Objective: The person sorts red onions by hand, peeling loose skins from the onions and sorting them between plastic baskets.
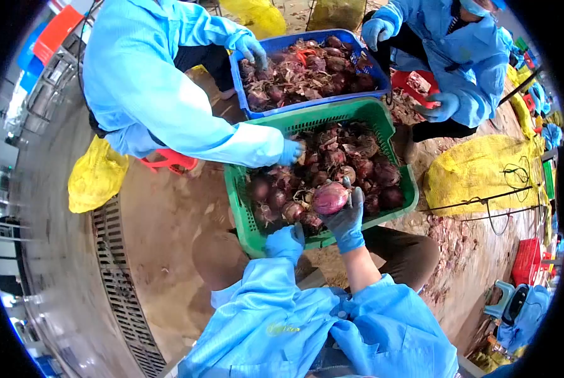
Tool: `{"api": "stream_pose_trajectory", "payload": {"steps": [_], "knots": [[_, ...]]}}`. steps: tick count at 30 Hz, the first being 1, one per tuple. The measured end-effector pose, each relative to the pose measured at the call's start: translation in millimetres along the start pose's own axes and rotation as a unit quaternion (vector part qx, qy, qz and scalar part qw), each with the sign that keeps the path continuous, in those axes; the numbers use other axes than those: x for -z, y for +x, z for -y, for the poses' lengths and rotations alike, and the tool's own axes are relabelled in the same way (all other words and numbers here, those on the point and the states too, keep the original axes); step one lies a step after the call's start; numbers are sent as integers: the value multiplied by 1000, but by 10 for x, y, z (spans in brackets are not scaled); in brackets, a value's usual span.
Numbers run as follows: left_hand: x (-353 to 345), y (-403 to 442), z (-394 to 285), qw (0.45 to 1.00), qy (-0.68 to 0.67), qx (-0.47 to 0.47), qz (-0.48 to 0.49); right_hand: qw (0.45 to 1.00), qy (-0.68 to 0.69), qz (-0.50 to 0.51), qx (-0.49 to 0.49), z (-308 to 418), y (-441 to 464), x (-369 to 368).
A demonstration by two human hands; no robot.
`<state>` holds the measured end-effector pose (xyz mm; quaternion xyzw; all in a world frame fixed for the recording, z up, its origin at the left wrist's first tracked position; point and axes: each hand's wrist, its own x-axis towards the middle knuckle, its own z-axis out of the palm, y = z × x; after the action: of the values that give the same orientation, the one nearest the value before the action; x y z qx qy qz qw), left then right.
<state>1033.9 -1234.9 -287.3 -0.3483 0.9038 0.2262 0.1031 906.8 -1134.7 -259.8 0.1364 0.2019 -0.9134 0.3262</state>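
My right hand (347,222), in a blue glove that looks dirty over the fingers, grips a red onion (330,198) with shiny purple skin above the near part of a green crate (239,217). My left hand (286,242), also gloved in blue, is closed by the crate's near rim. Whatever its fingers may hold is hidden. Many red onions (293,211) with dry roots and loose skins fill the crate below both hands. A co-worker's gloved hand (291,152) reaches into the same crate from the left.
Beyond it stands a blue crate (238,69) of onions and peelings, with a co-worker's hand (252,50) over it. Another person (461,69) sits at the right by a red basket (432,82). Yellow mesh sacks (477,173) and a floor grate (121,283) flank the crates.
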Motion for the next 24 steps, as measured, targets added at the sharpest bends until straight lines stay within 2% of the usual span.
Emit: {"api": "stream_pose_trajectory", "payload": {"steps": [3, 5, 6, 8, 11, 13, 15, 16, 17, 19, 20, 21, 24], "knots": [[-23, -2, 7, 1000, 1, -3, -6, 1000, 13, -13, 11, -68, 19, 21], [-14, 4, -10, 1000, 3, -8, -7, 996, 83, -6, -24, -106, -4, -23], [44, -2, -46, 1000, 15, 6, 10, 996, 84, -21, -13, -172, 23, 11], [190, -16, -108, 997, 33, 22, 70, 991, 106, -18, -79, -181, -38, 124], [14, 7, -2, 998, 39, 14, 38, 983, 156, -27, -88, -174, -52, 186], [-34, -19, 35, 1000, -8, -20, 11, 981, 181, -35, -67, -91, -114, 175], [-56, 10, -12, 999, 3, -8, 31, 996, 79, -24, 30, 196, -188, 107], [-47, 23, -36, 999, 4, -2, 40, 996, 69, -25, 44, 391, -253, 33], [-19, 34, -43, 999, 6, 6, 49, 994, 51, 47, 80, 576, -306, -46], [-8, 49, -63, 998, 15, 18, 60, 980, -16, -2, 196, 1096, -471, -291], [-24, 50, -67, 998, 20, 24, 58, 953, -74, 79, 282, 1397, -565, -520], [-38, 44, -58, 998, 25, 27, 58, 924, -126, 100, 346, 1682, -681, -725], [-126, 37, -26, 997, 74, 16, 5, 781, -289, 98, 545, 2645, -1134, -1295]]}}
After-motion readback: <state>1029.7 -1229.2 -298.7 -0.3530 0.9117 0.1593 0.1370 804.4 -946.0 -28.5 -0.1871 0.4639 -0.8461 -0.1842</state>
